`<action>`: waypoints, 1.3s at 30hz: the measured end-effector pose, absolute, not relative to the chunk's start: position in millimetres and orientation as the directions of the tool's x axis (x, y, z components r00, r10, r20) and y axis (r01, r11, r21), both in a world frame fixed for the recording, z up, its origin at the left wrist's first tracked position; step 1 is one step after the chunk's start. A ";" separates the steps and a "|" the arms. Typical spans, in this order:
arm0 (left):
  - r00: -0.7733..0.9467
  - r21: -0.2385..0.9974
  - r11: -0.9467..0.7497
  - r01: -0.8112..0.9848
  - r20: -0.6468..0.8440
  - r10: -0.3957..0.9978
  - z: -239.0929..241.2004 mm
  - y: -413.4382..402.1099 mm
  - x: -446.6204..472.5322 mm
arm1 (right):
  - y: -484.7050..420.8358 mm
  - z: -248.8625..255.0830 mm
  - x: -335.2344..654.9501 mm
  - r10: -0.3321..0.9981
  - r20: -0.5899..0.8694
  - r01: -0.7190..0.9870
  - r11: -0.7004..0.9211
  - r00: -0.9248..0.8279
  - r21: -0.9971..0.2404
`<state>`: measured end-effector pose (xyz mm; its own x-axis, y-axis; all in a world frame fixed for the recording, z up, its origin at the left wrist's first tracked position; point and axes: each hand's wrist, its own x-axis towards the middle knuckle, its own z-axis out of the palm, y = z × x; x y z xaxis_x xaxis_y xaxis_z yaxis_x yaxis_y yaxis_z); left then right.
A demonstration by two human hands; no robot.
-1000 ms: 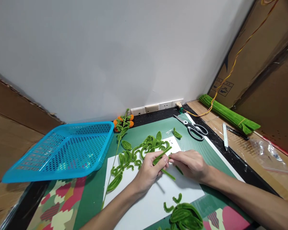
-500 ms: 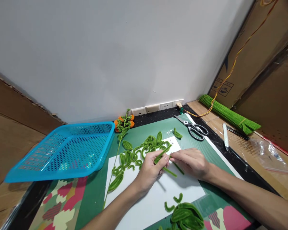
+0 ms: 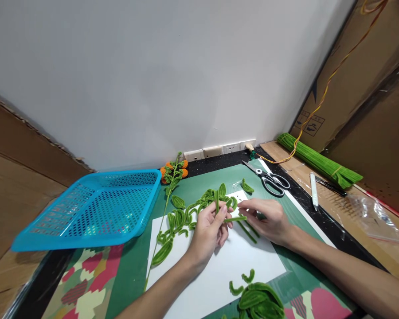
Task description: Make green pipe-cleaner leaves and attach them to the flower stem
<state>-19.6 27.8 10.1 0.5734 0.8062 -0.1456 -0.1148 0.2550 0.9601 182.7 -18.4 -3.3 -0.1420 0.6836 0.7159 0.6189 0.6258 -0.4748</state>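
Observation:
My left hand point(image 3: 208, 230) pinches a bent green pipe cleaner point(image 3: 235, 219) between thumb and fingers; one arm of it points up, the other to the right. Close beside its right end is my right hand point(image 3: 267, 217), thumb and index finger drawn together; what sits between those fingertips is too small to make out. Below the right fingers, straight green pipe cleaner pieces point(image 3: 246, 232) lie over the white paper point(image 3: 216, 283). Just beyond my left hand spreads a cluster of curled green pipe cleaner leaves point(image 3: 176, 219). More leaves point(image 3: 259, 301) are heaped at the near edge.
A blue basket point(image 3: 141, 221) stands left, beside an orange-flowered pipe cleaner stem point(image 3: 166, 201). Scissors point(image 3: 269, 179) rest on the green mat point(image 3: 213, 175) at back right. Beyond are a white-handled cutter point(image 3: 314, 190), a green pipe cleaner bundle point(image 3: 319, 159) and a power cord point(image 3: 295, 144).
The pipe cleaner in my left hand has turned, its upper arm now more upright. My right hand has drawn slightly away and its fingers have shifted.

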 end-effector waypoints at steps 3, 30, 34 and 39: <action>0.566 0.957 0.258 -0.133 -0.140 0.812 10.4 27.3 -18.7 | -18.0 -7.3 180.5 0.703 0.675 0.586 0.651 -0.225 -0.482; 0.628 0.984 0.180 -0.020 -0.127 0.768 9.8 22.4 -16.4 | -11.7 -2.6 172.3 0.995 0.100 -0.302 0.089 -0.022 -0.949; 0.642 0.988 0.152 0.000 -0.117 0.758 8.9 21.7 -17.0 | -11.4 -5.7 171.1 0.995 0.096 -0.272 0.089 -0.012 -0.958; 0.619 0.989 0.149 0.019 -0.129 0.775 10.0 21.1 -14.7 | -14.5 -5.7 166.2 0.997 0.045 -0.208 0.056 0.058 -0.976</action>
